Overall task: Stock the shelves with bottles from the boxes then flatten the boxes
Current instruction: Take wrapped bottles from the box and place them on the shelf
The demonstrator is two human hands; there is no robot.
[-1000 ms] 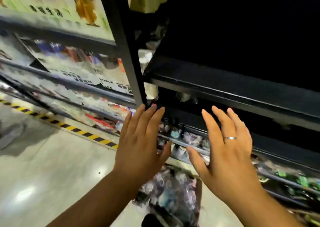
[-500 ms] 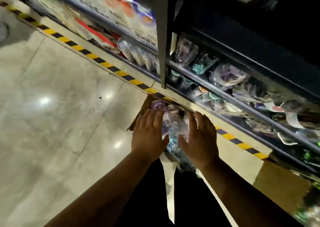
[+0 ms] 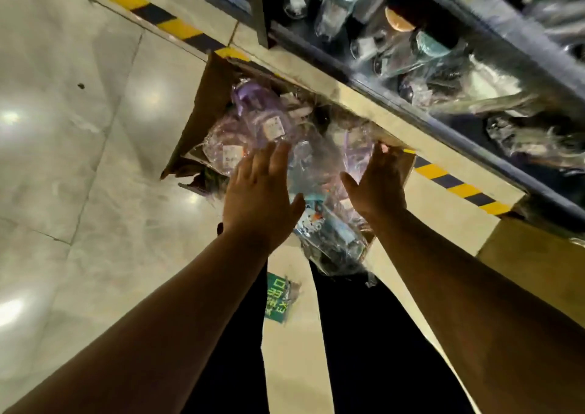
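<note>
- Bottles [image 3: 272, 128], each wrapped in clear plastic, lie heaped inside an open cardboard box [image 3: 202, 103] that stands on a pale glossy floor [image 3: 79, 192]. Purple-tinted ones lie toward the box's far side, and a blue-printed bottle [image 3: 319, 220] lies at its near side.
- The left hand [image 3: 259, 192] hangs over the near-left part of the box, back upward. Its fingers are straight and close together, the thumb stands out to the side, and it holds nothing. Whether the palm touches the plastic cannot be told.
- The right hand [image 3: 376, 185] is over the box's right part, turned on edge with the palm facing the left hand. Its fingers are straight, and the fingertips are by the box's far-right rim. Whether they touch the cardboard cannot be told.
- The 2 hands are apart, with wrapped bottles showing between them.
- The box's left flap stands up and tilts outward.
- Just beyond the box's far side, a yellow-and-black striped strip [image 3: 177, 27] runs along the floor. Behind it stands a dark shelf [image 3: 395, 94] that carries more plastic-wrapped bottles.
- On the box's near side are 2 legs in dark trousers [image 3: 364, 334], with a green sticker [image 3: 278, 299] on the floor between them.
- To the right of the box lies another brown cardboard piece [image 3: 522, 255].
</note>
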